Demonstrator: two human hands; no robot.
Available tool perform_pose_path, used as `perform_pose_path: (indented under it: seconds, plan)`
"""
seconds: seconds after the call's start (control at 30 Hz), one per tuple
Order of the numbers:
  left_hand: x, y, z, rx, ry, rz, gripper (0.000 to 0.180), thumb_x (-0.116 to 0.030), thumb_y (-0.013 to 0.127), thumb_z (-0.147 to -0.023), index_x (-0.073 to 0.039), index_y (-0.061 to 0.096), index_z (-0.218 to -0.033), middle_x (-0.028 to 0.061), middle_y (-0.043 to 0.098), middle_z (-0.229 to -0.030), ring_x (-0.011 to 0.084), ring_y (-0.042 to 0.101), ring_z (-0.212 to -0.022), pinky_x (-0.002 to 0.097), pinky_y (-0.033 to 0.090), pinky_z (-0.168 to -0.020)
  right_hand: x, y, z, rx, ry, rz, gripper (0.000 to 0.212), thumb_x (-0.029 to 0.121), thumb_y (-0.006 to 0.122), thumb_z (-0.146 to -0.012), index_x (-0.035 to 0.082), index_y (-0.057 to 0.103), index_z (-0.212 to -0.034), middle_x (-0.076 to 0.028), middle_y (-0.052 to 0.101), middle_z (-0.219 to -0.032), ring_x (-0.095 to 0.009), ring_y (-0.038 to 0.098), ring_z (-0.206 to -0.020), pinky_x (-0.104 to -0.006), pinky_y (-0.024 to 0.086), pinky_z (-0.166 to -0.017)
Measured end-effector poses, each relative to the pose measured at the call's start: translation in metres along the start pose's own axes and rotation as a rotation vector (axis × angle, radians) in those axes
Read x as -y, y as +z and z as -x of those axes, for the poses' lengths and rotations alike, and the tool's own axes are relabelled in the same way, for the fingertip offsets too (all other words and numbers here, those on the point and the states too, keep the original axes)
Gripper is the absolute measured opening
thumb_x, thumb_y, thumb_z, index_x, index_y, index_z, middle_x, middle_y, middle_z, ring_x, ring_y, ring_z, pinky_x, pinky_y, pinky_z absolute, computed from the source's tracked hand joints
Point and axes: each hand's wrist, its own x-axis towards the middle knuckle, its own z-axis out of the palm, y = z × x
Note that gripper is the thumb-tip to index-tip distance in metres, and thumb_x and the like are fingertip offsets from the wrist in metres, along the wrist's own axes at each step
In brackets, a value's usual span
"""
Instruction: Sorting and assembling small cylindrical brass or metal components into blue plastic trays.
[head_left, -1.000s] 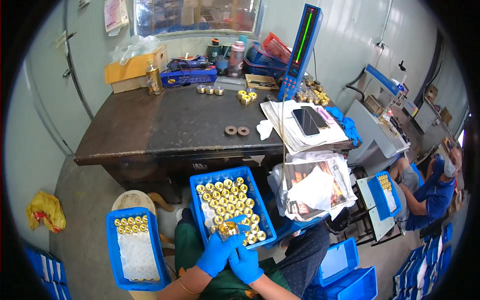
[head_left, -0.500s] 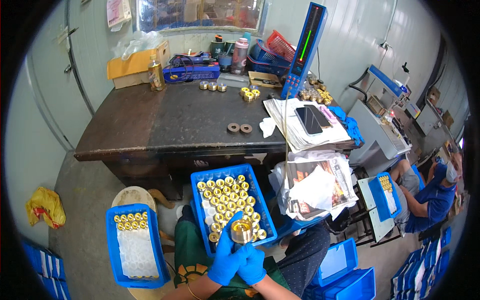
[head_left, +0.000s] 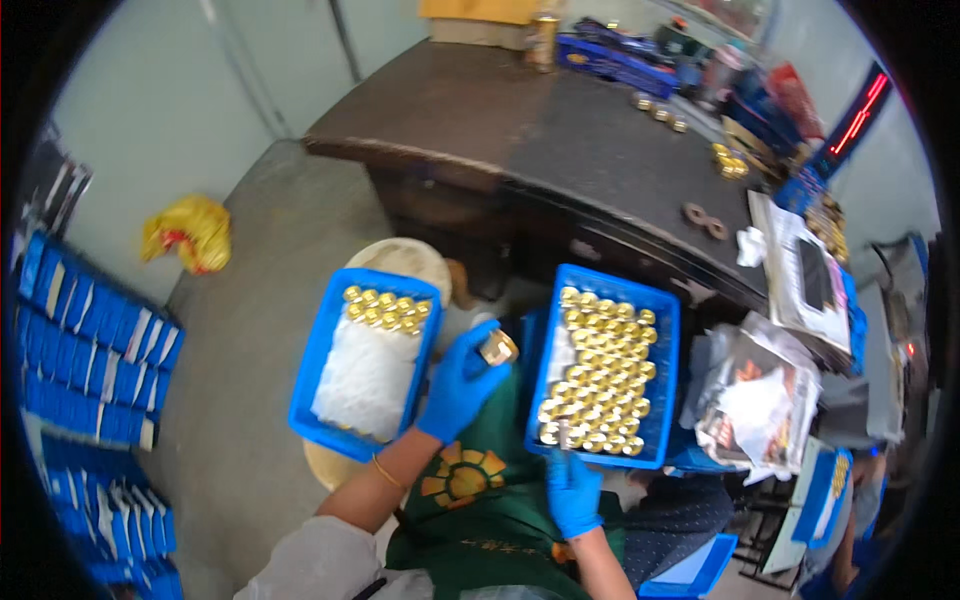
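Observation:
My left hand (head_left: 462,385), in a blue glove, pinches a round brass-coloured metal fitting (head_left: 499,347) between the two blue crates. My right hand (head_left: 574,498), also gloved in blue, is closed at the near edge of the right crate (head_left: 672,380). A slim greyish piece (head_left: 564,436) sticks up from its fingers; blur hides what it is. Rows of gold-topped metal fittings (head_left: 604,350) fill most of that crate. The left crate (head_left: 300,400) holds a few rows of similar fittings (head_left: 385,308) at its far end, with a whitish sheet (head_left: 362,372) over the rest.
A dark desk (head_left: 480,120) stands ahead, with two dark rings (head_left: 705,221) and a phone (head_left: 813,272) on papers. A column gauge (head_left: 858,120) glows red. The left crate rests on a round stool (head_left: 405,255). Stacked blue crates (head_left: 90,350) line the left; another person sits far right.
My hands have come apart: the left carries the fitting leftward, while the right stays by the right crate. My view has turned left and down. The gauge's light went from green to red.

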Motion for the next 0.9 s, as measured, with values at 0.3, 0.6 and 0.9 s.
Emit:
perform_pose_path:
  seconds: [0.3,0.6,0.9]
  plan:
    - [0.115,-0.145,-0.007,-0.165,-0.335,-0.989,0.066,-0.012,0.062,-0.069,-0.009,0.034,-0.129,0.022,0.053,-0.102,0.0372,0.054,-0.09,0.0417,0.044,-0.078,-0.022,-0.008,0.001,0.047,0.286,-0.274,0.024,0.017,0.05,-0.088,-0.004,0.059,-0.082,-0.008,0.057,-0.061,-0.008,0.047,-0.058,-0.0278,0.042,-0.053]
    - [0.128,-0.146,-0.01,0.072,-0.352,-0.771,0.082,-0.009,0.056,-0.075,-0.01,0.003,-0.138,0.0248,0.057,-0.1,0.0387,0.055,-0.091,0.0403,0.044,-0.076,-0.037,-0.007,0.005,-0.008,0.308,-0.252,0.023,0.018,0.052,-0.087,-0.004,0.059,-0.086,-0.013,0.058,-0.063,-0.011,0.051,-0.059,-0.0301,0.042,-0.053]
    - [0.048,0.05,-0.077,0.435,0.459,-0.982,0.012,-0.013,0.054,-0.072,-0.006,0.06,-0.08,0.015,0.057,-0.078,0.0298,0.055,-0.078,0.0395,0.043,-0.072,-0.024,-0.015,0.001,0.012,0.268,-0.197,0.025,0.023,0.055,-0.085,0.001,0.058,-0.075,-0.014,0.053,-0.052,-0.019,0.052,-0.043,-0.0322,0.039,-0.043]
